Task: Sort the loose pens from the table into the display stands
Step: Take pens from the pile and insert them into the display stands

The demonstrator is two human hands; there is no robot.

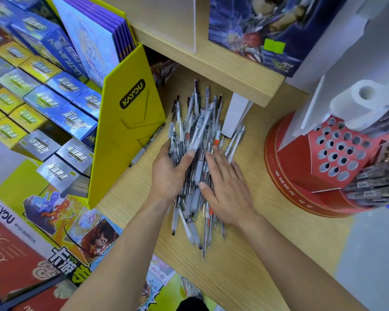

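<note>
Head view: pens (pixel 200 122) heaped on the table (pixel 267 243), near the stand (pixel 301 167).
Your left hand (pixel 169 173) apparently grips a bundle; your right hand (pixel 227 189) lies flat on top. Expect light, stiff, slippery barrels; pinch mid-barrel.

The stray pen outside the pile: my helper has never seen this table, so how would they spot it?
Find the tall yellow stand on the wooden table's left edge. One pen lies slanted along its base, left of the pile. Unlike the heaped pens, it lies alone.
</note>
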